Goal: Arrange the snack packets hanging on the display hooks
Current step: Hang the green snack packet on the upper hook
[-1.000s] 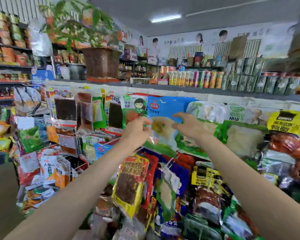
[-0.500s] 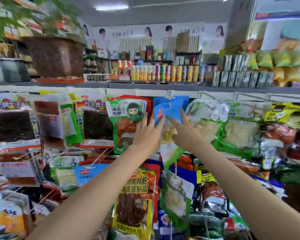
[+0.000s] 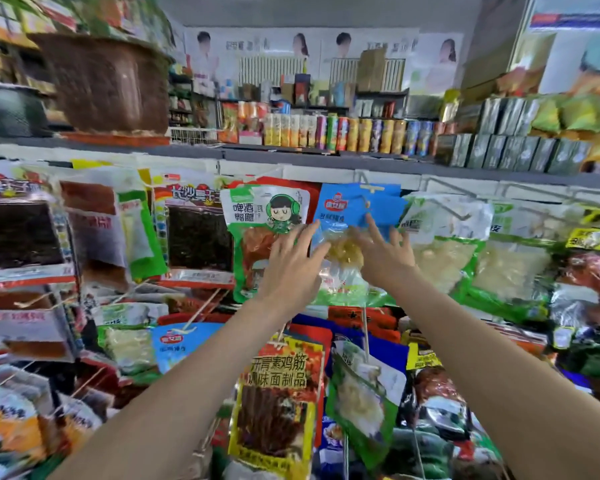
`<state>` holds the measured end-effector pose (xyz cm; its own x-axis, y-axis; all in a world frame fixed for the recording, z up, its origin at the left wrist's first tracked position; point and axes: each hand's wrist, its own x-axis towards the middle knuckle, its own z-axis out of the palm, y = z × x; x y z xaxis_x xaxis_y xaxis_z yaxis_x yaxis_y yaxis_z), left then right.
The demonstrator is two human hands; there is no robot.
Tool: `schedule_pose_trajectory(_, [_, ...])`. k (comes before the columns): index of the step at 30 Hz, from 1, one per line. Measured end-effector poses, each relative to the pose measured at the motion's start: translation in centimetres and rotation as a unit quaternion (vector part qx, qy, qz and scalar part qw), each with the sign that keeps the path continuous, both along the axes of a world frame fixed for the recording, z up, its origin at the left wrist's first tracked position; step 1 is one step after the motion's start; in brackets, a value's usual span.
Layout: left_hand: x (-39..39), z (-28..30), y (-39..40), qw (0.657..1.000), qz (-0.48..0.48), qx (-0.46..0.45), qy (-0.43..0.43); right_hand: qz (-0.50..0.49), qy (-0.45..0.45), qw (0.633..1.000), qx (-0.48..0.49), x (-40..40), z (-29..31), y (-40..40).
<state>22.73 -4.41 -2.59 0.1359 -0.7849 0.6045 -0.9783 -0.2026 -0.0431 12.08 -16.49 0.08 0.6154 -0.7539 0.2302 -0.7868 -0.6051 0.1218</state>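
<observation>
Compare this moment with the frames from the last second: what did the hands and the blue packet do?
Both hands let go: the left hand and right hand, which gripped the blue packet a second ago, now lie on it with straight fingers. The packet went from twisted edge-on to flat on its hook. The green cartoon-face packet beside it stayed hanging.

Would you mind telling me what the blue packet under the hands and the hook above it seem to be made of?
Blue packet: apparently glossy plastic film, with a clear window showing yellowish contents. Hook: probably thin, light-coloured metal wire; blur leaves this uncertain.
</observation>
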Motion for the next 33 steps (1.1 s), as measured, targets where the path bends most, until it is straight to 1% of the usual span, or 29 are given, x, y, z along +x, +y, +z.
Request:
schedule_pose_trajectory(1, [0.6,-0.2,0.5,0.998,-0.015,-0.057,0.003,-0.007,0.001,1.0,0.001,0.2,0.5,0.2])
schedule_pose_trajectory(2, [1.4,-0.3,0.9,0.993,-0.014,-0.112,0.025,-0.003,-0.013,1.0,-0.016,0.6,0.9,0.8])
schedule_pose_trajectory(3, [2.2,-0.2,1.3,0.985,0.004,-0.157,0.065,0.019,-0.042,0.998,-0.043,1.2,1.2,1.7])
schedule_pose_trajectory(4, [3.0,-0.1,1.7,0.973,0.028,-0.195,0.119,0.059,-0.091,0.992,-0.058,2.0,1.3,2.7])
schedule_pose_trajectory(5, [3.8,0.2,2.0,0.955,0.052,-0.226,0.186,0.11,-0.15,0.981,-0.05,2.9,1.3,3.8])
schedule_pose_trajectory(6, [4.6,0.6,2.2,0.93,0.073,-0.251,0.259,0.155,-0.198,0.968,-0.017,3.8,1.2,4.7])
schedule_pose_trajectory(7, [5.5,1.0,2.4,0.902,0.087,-0.262,0.331,0.185,-0.229,0.955,0.029,4.7,1.1,5.4])
schedule_pose_trajectory(8, [6.5,1.3,2.5,0.876,0.09,-0.251,0.401,0.193,-0.256,0.944,0.079,5.4,1.2,6.0])
schedule_pose_trajectory(9, [7.4,1.6,2.5,0.854,0.08,-0.221,0.464,0.187,-0.287,0.93,0.131,6.1,1.3,6.3])
schedule_pose_trajectory(10, [8.2,1.7,2.5,0.836,0.064,-0.182,0.514,0.171,-0.33,0.909,0.188,6.6,1.5,6.5])
schedule_pose_trajectory(11, [8.9,1.7,2.5,0.824,0.052,-0.15,0.543,0.153,-0.384,0.879,0.24,7.1,1.7,6.6])
schedule_pose_trajectory(12, [9.4,1.7,2.5,0.819,0.052,-0.138,0.555,0.131,-0.433,0.845,0.286,7.4,2.0,6.7])
schedule_pose_trajectory(13, [9.8,1.7,2.7,0.815,0.061,-0.145,0.558,0.119,-0.475,0.813,0.314,7.6,2.1,6.8])
schedule_pose_trajectory(14, [10.2,1.8,2.9,0.809,0.066,-0.164,0.56,0.112,-0.503,0.792,0.327,7.8,2.1,6.9])
schedule_pose_trajectory(15, [10.3,1.9,3.3,0.802,0.064,-0.187,0.564,0.112,-0.522,0.779,0.329,8.0,2.4,7.4])
schedule_pose_trajectory(18, [10.4,2.4,4.6,0.778,0.051,-0.225,0.584,0.159,-0.534,0.767,0.318,8.7,3.4,9.6])
schedule_pose_trajectory(20, [10.2,3.0,5.2,0.78,0.037,-0.281,0.557,0.192,-0.539,0.762,0.304,8.7,4.3,11.6])
schedule_pose_trajectory(21, [9.9,3.3,5.6,0.789,0.023,-0.322,0.523,0.202,-0.544,0.759,0.295,8.5,4.6,12.3])
schedule_pose_trajectory(23, [8.5,4.2,6.4,0.822,-0.025,-0.394,0.41,0.219,-0.552,0.754,0.279,7.1,5.1,13.2])
schedule_pose_trajectory(25, [5.9,5.1,7.2,0.861,-0.079,-0.407,0.296,0.247,-0.552,0.757,0.246,4.4,5.3,13.7])
schedule_pose_trajectory(26, [4.4,5.5,7.3,0.875,-0.104,-0.395,0.26,0.268,-0.545,0.763,0.223,2.8,5.5,13.8])
schedule_pose_trajectory(28, [1.2,6.0,7.2,0.888,-0.143,-0.364,0.24,0.301,-0.529,0.772,0.182,-0.8,5.4,13.6])
schedule_pose_trajectory(29, [-0.3,6.1,6.8,0.894,-0.159,-0.349,0.232,0.298,-0.533,0.774,0.167,-2.6,5.4,13.0])
schedule_pose_trajectory(30, [-1.8,6.2,6.1,0.902,-0.17,-0.333,0.217,0.285,-0.548,0.769,0.164,-4.5,5.4,12.2])
schedule_pose_trajectory(32, [-4.6,6.3,4.2,0.919,-0.188,-0.288,0.191,0.257,-0.576,0.757,0.171,-8.2,5.5,10.1])
schedule_pose_trajectory(33, [-6.0,6.3,3.2,0.923,-0.196,-0.269,0.191,0.247,-0.58,0.756,0.175,-10.1,5.5,9.1])
